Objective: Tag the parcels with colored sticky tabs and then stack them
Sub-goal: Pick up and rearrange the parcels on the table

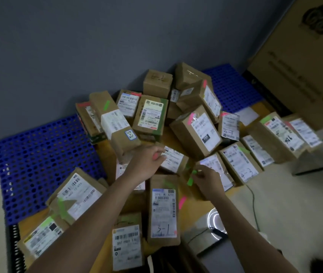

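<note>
Pinched between my right hand's (208, 179) fingertips is a strip of green sticky tabs (191, 179), just right of frame centre; the fingers are curled close around it. My left hand (148, 163), at centre, has its fingers bent over the corner of a small labelled parcel (173, 159), and a pink tab (155, 156) shows at its fingertips; blur keeps me from telling whether that tab is held or already pressed down.

Nearest me, along the lower edge, two upright parcels with white shipping labels stand side by side; the right one, marked 5-1 (163, 210), carries a faint green tab near its top; a loose pink tab (182, 201) lies on the brown surface just beside it. At lower right sits a shiny metal object (214, 218) I cannot identify. At lower left, two more parcels lean together, each green-tagged.

Farther off, in the middle and upper centre, the main heap of parcels (176, 107) lies jumbled, several already bearing pink or green tabs, on a blue perforated pallet (44, 156); a large cardboard carton (302, 56) fills the upper right.

I judge tagging is in hand and stacking not begun; the next move calls for peeling one green tab and pressing it flat on an untagged parcel.
</note>
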